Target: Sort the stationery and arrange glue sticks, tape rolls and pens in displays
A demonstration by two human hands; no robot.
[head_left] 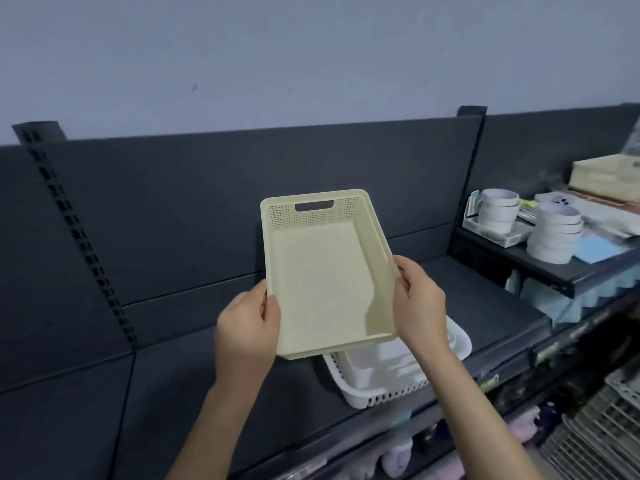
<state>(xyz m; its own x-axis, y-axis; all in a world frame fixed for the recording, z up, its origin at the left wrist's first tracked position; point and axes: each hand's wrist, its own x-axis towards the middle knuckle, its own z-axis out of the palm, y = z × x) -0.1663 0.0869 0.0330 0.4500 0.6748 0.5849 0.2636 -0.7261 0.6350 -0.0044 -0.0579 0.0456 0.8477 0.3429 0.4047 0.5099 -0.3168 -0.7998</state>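
Note:
I hold an empty cream plastic basket [322,271] in the air above the dark shelf [214,393], tilted so its inside faces me. My left hand [247,327] grips its left rim near the front corner. My right hand [419,303] grips the right rim. A white perforated basket [384,382] with white trays stacked inside sits on the shelf right below it. Two stacks of white tape rolls [554,237] stand on a higher shelf at the right.
The dark back panel [173,202] rises behind the shelf, with a slotted upright [79,237] at the left. The raised right shelf [540,268] carries a clear holder, papers and a cream box [606,178]. White wire racks [595,434] and packaged goods lie lower right.

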